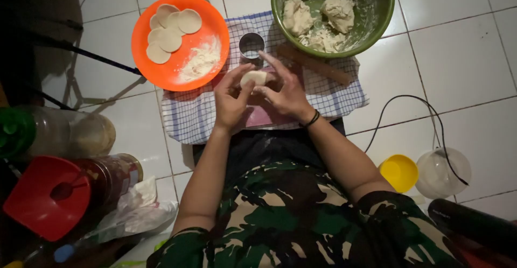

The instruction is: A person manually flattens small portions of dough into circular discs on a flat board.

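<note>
Both my hands meet over a checked cloth on the floor and hold a small pale piece of dough between the fingertips. My left hand pinches it from the left. My right hand, a dark band on its wrist, presses it from the right. Just beyond the dough stands a round metal cutter. A wooden rolling pin lies on the cloth to the right.
An orange plate with several dough discs and flour sits at the upper left. A green bowl holds dough lumps. Jars with red and green lids lie at the left. A yellow cup, a clear container and a black cable are at the right.
</note>
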